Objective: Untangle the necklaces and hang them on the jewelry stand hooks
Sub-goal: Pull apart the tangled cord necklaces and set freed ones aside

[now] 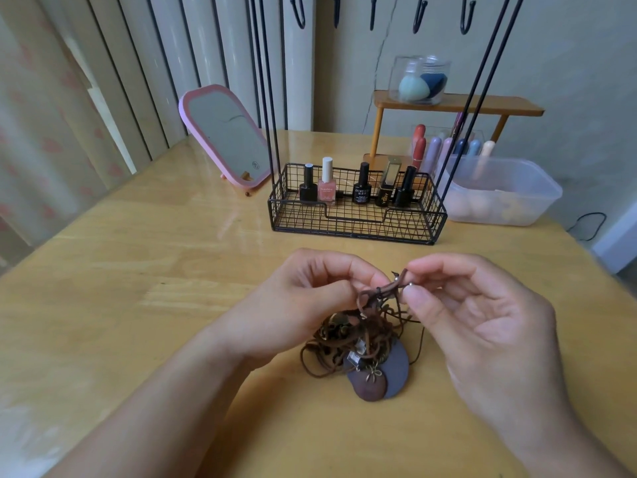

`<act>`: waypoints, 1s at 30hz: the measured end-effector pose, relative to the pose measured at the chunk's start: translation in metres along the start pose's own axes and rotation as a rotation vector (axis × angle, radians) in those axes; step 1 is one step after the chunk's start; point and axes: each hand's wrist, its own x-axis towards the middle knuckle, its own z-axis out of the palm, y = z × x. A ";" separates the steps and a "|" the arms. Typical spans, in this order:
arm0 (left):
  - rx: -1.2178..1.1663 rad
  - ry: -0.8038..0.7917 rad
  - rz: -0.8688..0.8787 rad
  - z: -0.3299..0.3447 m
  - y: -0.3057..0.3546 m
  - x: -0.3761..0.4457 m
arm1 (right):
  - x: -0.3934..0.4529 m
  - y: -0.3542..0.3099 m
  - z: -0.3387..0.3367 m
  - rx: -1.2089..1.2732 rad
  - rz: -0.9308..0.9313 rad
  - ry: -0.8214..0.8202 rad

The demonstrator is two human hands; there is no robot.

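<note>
Hands' [303,301] grip above tangled necklaces [358,343]

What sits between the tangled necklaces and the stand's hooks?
Nothing visible blocks the way. The tangled necklaces lie on the table in front of the wire basket, pinched by both hands. The hooks hang bare above the basket; only the tangle itself holds things up.

Bare table [144,270] from 7 to 11 o'clock of the necklace tangle [358,339]: open passage | 12 o'clock: wire basket [355,215] with bottles (uprights rising from both ends) bars the way | 1 o'clock: plastic tub [499,194] | 10–11 o'clock: pink mirror [224,132], well apart
</note>
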 end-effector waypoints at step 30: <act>-0.030 0.317 -0.124 -0.015 -0.003 0.004 | 0.031 -0.004 -0.056 0.555 0.361 -0.172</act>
